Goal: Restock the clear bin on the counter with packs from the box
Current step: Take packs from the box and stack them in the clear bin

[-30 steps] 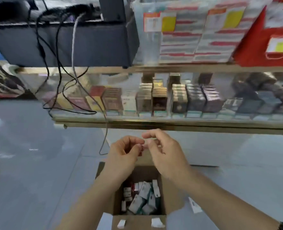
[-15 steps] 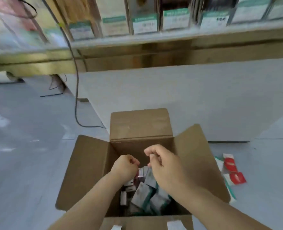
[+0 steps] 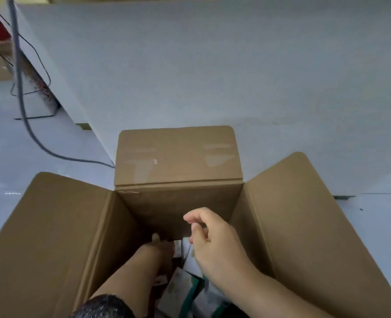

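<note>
**Both hands in the open carton**

The brown cardboard box [image 3: 178, 157] stands on the pale floor [image 3: 17, 157], flaps splayed. The left hand [image 3: 160, 249] reaches deep at 6 o'clock among the white-and-green packs [image 3: 178, 283]; its grip cannot be told. The right hand [image 3: 212, 239] hovers above, fingers curled loosely, pinching nothing visible. A grey cable [image 3: 20, 88] trails at 10 o'clock.
</note>
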